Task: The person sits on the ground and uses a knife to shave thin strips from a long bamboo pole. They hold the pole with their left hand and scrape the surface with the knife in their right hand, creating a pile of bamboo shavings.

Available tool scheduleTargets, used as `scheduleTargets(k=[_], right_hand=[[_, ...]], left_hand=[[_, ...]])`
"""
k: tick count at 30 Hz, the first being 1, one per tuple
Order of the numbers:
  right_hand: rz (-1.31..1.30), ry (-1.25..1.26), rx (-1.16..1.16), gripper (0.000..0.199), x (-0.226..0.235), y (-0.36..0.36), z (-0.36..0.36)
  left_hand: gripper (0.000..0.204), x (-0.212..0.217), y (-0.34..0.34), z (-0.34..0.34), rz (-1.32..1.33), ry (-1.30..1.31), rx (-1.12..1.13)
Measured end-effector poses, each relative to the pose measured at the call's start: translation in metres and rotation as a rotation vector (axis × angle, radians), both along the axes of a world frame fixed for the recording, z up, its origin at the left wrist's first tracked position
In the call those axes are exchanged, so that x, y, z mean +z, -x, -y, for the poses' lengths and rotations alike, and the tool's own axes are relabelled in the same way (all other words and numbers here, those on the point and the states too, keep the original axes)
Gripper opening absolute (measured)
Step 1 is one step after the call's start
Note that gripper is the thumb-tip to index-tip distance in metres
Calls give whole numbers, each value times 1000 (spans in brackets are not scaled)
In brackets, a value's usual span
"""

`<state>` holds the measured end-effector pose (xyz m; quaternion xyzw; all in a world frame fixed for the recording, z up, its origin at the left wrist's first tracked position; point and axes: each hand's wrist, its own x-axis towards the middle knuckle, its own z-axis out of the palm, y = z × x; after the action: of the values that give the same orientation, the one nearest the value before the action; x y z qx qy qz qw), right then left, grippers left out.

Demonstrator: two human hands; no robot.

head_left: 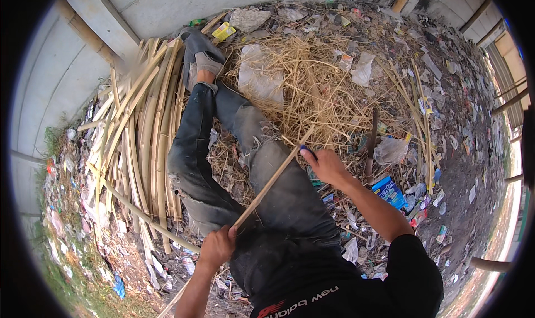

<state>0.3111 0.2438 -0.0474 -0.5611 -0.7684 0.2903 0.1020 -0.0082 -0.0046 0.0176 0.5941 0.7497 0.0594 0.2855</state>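
Note:
A long, pale bamboo strip (273, 179) runs slantwise across my lap, from the shavings ahead down past my left side. My left hand (218, 245) is closed around it near my hip. Close to its far end, my right hand (326, 165) is closed, thumb beside the strip. A small dark blue piece (304, 148) shows at its fingertips; its kind is mostly hidden by the hand. I sit on the ground with my legs in torn dark trousers (192, 134) stretched forward, the strip lying over one thigh.
Many split bamboo lengths (161, 134) are piled to the left. Thin shavings (306, 84) cover the ground ahead. A long dark tool (372, 142) lies right of my hand, near a blue packet (389, 191). More strips (422, 123) lie farther right among litter. A concrete wall (178, 6) stands behind.

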Motion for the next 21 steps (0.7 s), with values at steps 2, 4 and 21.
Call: scheduleTargets(k=[2, 4, 21], right_hand=[[18, 141, -390, 82, -15, -58, -65], [-22, -7, -421, 81, -57, -130, -101], [-278, -114, -368, 66, -34, 2, -59]], left_hand=[[37, 1, 8, 5, 17, -14, -17], [36, -12, 18, 11, 51, -87, -74], [50, -17, 23, 4, 148, 34, -23]])
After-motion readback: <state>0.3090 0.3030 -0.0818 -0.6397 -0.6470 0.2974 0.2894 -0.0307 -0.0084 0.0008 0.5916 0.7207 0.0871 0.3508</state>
